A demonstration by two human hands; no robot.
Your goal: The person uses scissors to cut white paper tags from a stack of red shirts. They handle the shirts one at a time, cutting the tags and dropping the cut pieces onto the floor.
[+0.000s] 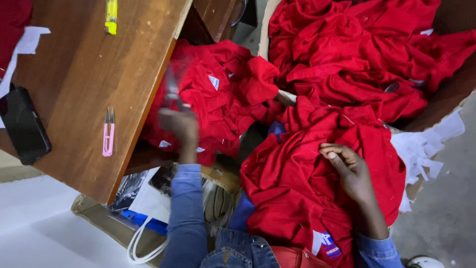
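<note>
the right hand lies palm-down on a crumpled red knit garment heaped over the lap, fingers loosely curled with the fingertips pressed into a fold at its upper edge. the garment runs long from the white-and-blue label near the waist up and away toward the hand, so the right hand is already upon it.

the left hand is raised well to the left and blurred; it appears closed round a small clear or pale item, whose kind cannot be told.

between the hands and beyond, a second heap of red garments sits below the edge of a brown wooden table. on that table lie pink thread snips, a black phone and a yellow cutter. a larger pile of red garments in a cardboard box stands at upper right, with white paper scraps on the grey floor beside it.
</note>
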